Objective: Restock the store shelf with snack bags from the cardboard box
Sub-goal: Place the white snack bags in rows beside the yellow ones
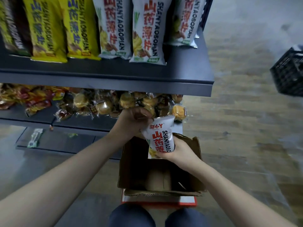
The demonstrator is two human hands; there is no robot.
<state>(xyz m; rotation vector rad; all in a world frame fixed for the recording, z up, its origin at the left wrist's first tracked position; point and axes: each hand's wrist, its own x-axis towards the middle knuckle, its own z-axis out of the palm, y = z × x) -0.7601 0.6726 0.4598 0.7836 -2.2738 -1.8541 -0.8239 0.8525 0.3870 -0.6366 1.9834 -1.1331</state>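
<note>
- A white snack bag [159, 136] is held upright above the open cardboard box [161, 176], just in front of the lower shelf's edge.
- Its lower end is gripped by the right hand [177, 150], whose fingers are curled round the bag from below.
- Its top corner is pinched by the left hand [133, 119], the fingers bent over the crimped seal.
- The bag is judged to be light and air-filled, with a soft, slick film skin; the chips inside are likely brittle, so a hard squeeze on the middle should be avoided.
- The flat sealed ends are judged the safest places to be held, since the film is stiffest there and nothing inside can be crushed.
- Inside the box only bare cardboard can be seen; whether more bags remain cannot be told.
- On the upper shelf [106, 79] matching white bags [148, 30] are stood in a row beside yellow bags [47, 30]; a place among the white ones is judged the likely destination.
- The lower shelf [41, 115] is filled with clear-wrapped pastries [101, 104].
- A dark crate [290, 71] is seen on the floor, well apart to the right.
</note>
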